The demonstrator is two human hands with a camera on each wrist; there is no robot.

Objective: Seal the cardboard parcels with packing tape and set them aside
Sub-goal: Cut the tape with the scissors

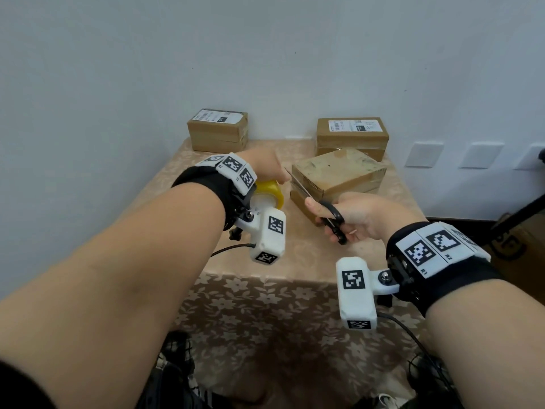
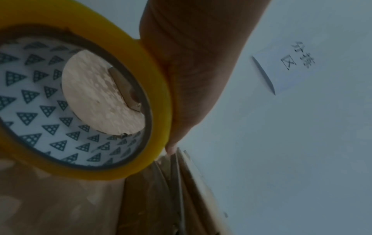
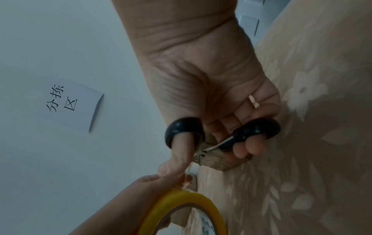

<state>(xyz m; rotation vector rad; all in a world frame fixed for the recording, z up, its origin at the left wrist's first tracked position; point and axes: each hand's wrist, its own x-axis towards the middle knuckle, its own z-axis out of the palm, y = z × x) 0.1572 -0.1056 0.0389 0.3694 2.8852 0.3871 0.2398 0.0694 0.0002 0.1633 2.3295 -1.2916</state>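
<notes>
Left hand (image 1: 267, 166) grip curls round yellow packing-tape roll (image 1: 269, 194), frame centre. Right hand (image 1: 351, 215) grip in black-handled scissors (image 1: 331, 215), blades at brown cardboard parcel (image 1: 336, 175) on floral tabletop (image 1: 295, 261), centre-right.

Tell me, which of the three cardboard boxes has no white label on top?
The nearest box, lying askew right beside the scissors. The two boxes by the wall both carry white labels.

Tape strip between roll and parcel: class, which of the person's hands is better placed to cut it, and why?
Right. The right hand already grips the scissors, blades at the parcel; the left hand holds the tape roll.
</notes>
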